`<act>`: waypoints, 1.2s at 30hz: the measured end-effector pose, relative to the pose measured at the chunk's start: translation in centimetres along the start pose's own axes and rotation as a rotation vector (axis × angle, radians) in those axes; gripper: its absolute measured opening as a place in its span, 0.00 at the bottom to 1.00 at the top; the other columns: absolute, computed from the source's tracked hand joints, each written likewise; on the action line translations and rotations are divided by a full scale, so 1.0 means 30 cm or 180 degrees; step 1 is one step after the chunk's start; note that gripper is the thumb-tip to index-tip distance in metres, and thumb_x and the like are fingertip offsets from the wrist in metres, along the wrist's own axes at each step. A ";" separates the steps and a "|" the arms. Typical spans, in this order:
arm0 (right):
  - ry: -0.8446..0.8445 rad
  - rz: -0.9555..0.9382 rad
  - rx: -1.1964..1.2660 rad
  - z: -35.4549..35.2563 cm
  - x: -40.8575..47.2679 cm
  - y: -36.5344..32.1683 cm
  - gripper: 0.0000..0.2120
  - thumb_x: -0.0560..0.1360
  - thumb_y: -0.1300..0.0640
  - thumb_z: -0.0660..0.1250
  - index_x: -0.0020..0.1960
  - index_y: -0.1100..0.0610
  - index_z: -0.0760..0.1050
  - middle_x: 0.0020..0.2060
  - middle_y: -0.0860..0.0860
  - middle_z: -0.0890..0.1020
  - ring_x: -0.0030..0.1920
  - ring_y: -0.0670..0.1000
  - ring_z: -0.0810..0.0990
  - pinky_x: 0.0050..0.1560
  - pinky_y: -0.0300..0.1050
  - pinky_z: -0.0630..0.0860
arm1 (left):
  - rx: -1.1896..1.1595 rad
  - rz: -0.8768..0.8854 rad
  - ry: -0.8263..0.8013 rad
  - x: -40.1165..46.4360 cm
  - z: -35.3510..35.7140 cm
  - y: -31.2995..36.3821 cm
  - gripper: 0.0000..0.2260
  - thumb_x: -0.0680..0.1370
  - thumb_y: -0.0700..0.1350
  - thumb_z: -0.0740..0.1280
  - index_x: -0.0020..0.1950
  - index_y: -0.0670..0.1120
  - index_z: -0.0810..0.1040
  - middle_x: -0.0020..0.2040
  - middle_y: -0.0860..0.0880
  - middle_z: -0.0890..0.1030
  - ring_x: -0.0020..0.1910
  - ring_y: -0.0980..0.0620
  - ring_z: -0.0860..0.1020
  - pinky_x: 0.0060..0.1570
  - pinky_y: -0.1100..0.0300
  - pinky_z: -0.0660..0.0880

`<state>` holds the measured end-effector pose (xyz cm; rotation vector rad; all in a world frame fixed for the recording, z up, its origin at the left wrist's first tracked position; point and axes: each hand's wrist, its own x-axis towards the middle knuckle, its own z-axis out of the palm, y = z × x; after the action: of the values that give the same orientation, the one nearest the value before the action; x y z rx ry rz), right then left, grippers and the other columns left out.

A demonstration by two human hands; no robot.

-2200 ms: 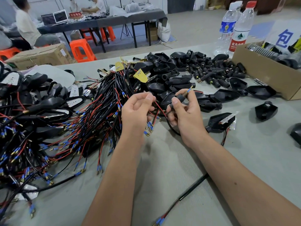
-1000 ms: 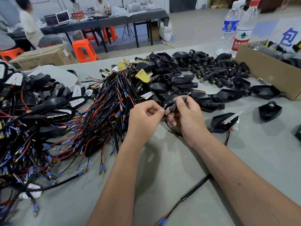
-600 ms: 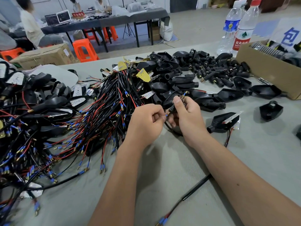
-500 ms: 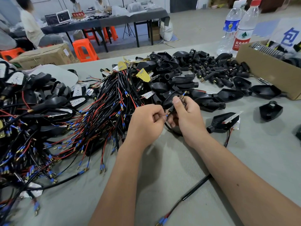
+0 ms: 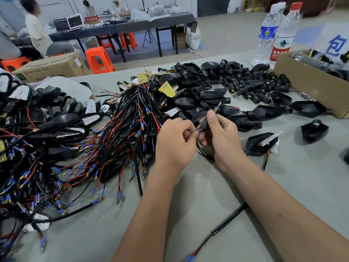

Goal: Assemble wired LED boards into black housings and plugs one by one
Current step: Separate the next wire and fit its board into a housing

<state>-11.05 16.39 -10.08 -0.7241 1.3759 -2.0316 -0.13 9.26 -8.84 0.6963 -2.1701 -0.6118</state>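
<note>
My right hand [image 5: 221, 137] pinches a small black plug [image 5: 206, 124] between thumb and fingers; a blue-and-brass wire tip [image 5: 216, 108] sticks out above it. My left hand [image 5: 175, 140] pinches a second blue-tipped wire [image 5: 198, 130] right at the plug's lower end. A black cable loops under both hands. One black housing with an LED board in it [image 5: 261, 142] lies just right of my right hand. A big bundle of red and black wires [image 5: 117, 133] lies to the left.
Heaps of empty black housings [image 5: 190, 80] and black plugs [image 5: 247, 82] fill the far middle. A cardboard box [image 5: 309, 86] and two water bottles [image 5: 279, 33] stand at the far right. Finished wired housings [image 5: 37, 120] pile up at the left. A loose cable [image 5: 222, 229] crosses the near table.
Both hands came together over the plug. The left hand left the wire bundle and now pinches a blue wire tip at the plug; one tip has come out above the plug.
</note>
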 end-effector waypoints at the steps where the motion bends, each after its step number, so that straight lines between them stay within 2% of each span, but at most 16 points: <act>1: -0.0017 -0.0037 0.0056 -0.002 -0.001 -0.001 0.17 0.85 0.50 0.62 0.42 0.59 0.75 0.29 0.51 0.77 0.26 0.50 0.72 0.28 0.41 0.70 | 0.0026 0.0008 -0.0005 0.002 0.001 0.002 0.08 0.73 0.41 0.72 0.35 0.47 0.78 0.33 0.51 0.75 0.40 0.47 0.74 0.40 0.48 0.72; 4: -0.0085 -0.0120 0.0138 -0.004 -0.007 -0.006 0.14 0.85 0.54 0.63 0.46 0.62 0.79 0.33 0.51 0.76 0.28 0.50 0.72 0.30 0.40 0.71 | 0.0118 0.0054 0.0012 -0.001 0.000 0.001 0.08 0.73 0.41 0.72 0.35 0.46 0.79 0.33 0.51 0.75 0.40 0.47 0.74 0.42 0.47 0.72; 7: -0.0093 -0.0050 0.0270 -0.007 -0.010 -0.009 0.11 0.83 0.56 0.66 0.50 0.63 0.82 0.33 0.53 0.76 0.30 0.48 0.72 0.31 0.40 0.71 | -0.0173 -0.0081 0.0137 -0.008 0.003 0.001 0.06 0.74 0.42 0.71 0.37 0.46 0.79 0.35 0.50 0.77 0.40 0.47 0.75 0.42 0.46 0.74; 11: -0.0033 -0.0009 0.0462 -0.017 -0.001 -0.006 0.12 0.80 0.59 0.70 0.55 0.68 0.80 0.37 0.58 0.76 0.31 0.47 0.73 0.30 0.38 0.70 | -0.0449 -0.0227 0.0229 -0.003 0.001 -0.002 0.05 0.75 0.41 0.72 0.38 0.46 0.81 0.36 0.49 0.79 0.38 0.49 0.77 0.41 0.46 0.75; 13: -0.0011 -0.0058 0.0380 -0.016 0.002 -0.001 0.11 0.80 0.61 0.70 0.54 0.70 0.79 0.38 0.58 0.77 0.31 0.47 0.73 0.28 0.37 0.69 | -0.0350 -0.0160 0.0176 -0.001 -0.003 -0.007 0.05 0.74 0.42 0.71 0.38 0.46 0.81 0.36 0.50 0.78 0.37 0.49 0.76 0.40 0.46 0.75; 15: -0.0075 -0.0134 0.0159 -0.012 0.003 0.004 0.06 0.80 0.62 0.69 0.52 0.66 0.81 0.37 0.56 0.78 0.30 0.47 0.73 0.27 0.38 0.68 | -0.0165 -0.0103 0.0169 -0.001 -0.005 -0.012 0.06 0.74 0.42 0.71 0.37 0.46 0.80 0.35 0.50 0.77 0.36 0.49 0.75 0.38 0.47 0.74; 17: -0.0076 -0.0161 0.0031 -0.010 0.004 0.009 0.07 0.81 0.61 0.69 0.51 0.67 0.80 0.37 0.56 0.78 0.30 0.48 0.72 0.27 0.39 0.68 | -0.0146 -0.0074 0.0168 -0.002 -0.005 -0.018 0.06 0.74 0.41 0.72 0.37 0.46 0.81 0.35 0.51 0.77 0.36 0.50 0.76 0.39 0.48 0.75; 20: -0.0011 -0.0141 0.0046 -0.011 0.006 0.009 0.11 0.82 0.60 0.67 0.52 0.70 0.77 0.37 0.58 0.76 0.30 0.49 0.73 0.27 0.40 0.68 | -0.0545 -0.0234 0.0201 -0.002 -0.002 -0.018 0.05 0.74 0.38 0.74 0.40 0.46 0.85 0.36 0.53 0.81 0.36 0.56 0.78 0.40 0.57 0.76; 22: 0.0057 -0.0139 0.0056 -0.011 0.004 0.007 0.08 0.82 0.61 0.67 0.52 0.66 0.79 0.37 0.58 0.76 0.30 0.48 0.73 0.27 0.39 0.69 | -0.0927 -0.0500 0.0146 0.000 0.000 -0.014 0.04 0.75 0.38 0.75 0.42 0.47 0.86 0.36 0.54 0.84 0.36 0.59 0.80 0.40 0.64 0.76; 23: 0.0100 -0.0141 0.0063 -0.009 0.003 0.007 0.06 0.83 0.61 0.66 0.52 0.64 0.80 0.38 0.58 0.76 0.30 0.47 0.73 0.27 0.39 0.69 | -0.1056 -0.0630 0.0107 0.001 0.001 -0.014 0.04 0.75 0.38 0.75 0.43 0.47 0.86 0.36 0.54 0.84 0.37 0.60 0.81 0.41 0.65 0.77; 26: 0.0204 -0.0133 0.0073 -0.008 0.003 0.005 0.06 0.83 0.61 0.66 0.52 0.63 0.79 0.41 0.60 0.77 0.30 0.48 0.73 0.27 0.40 0.68 | -0.1217 -0.0936 0.0129 0.002 -0.004 -0.022 0.03 0.76 0.40 0.74 0.47 0.48 0.85 0.40 0.51 0.85 0.41 0.53 0.84 0.46 0.55 0.82; 29: 0.0296 -0.0124 0.0103 -0.007 0.008 0.006 0.09 0.83 0.60 0.66 0.53 0.67 0.78 0.41 0.59 0.76 0.30 0.48 0.72 0.27 0.40 0.67 | -0.1244 -0.0993 0.0168 0.005 -0.023 -0.034 0.04 0.78 0.38 0.72 0.44 0.45 0.84 0.38 0.47 0.85 0.41 0.45 0.85 0.48 0.46 0.83; 32: 0.0295 -0.0140 0.0137 -0.010 0.008 0.006 0.13 0.82 0.60 0.67 0.55 0.72 0.76 0.40 0.59 0.75 0.30 0.47 0.71 0.27 0.39 0.67 | -0.1150 -0.0940 0.0176 0.006 -0.030 -0.042 0.05 0.77 0.37 0.72 0.42 0.45 0.85 0.36 0.48 0.84 0.39 0.44 0.84 0.46 0.46 0.83; 36: 0.0134 -0.0165 0.0034 -0.009 -0.001 0.007 0.12 0.82 0.60 0.68 0.53 0.71 0.77 0.39 0.56 0.78 0.29 0.47 0.72 0.27 0.38 0.68 | -0.1187 -0.0867 0.0121 0.003 -0.003 -0.020 0.05 0.77 0.38 0.73 0.42 0.46 0.86 0.34 0.53 0.83 0.34 0.54 0.81 0.40 0.54 0.81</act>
<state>-11.18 16.53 -10.37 -0.7233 1.3821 -2.1042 0.07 8.75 -9.11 0.7934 -1.8660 -1.1021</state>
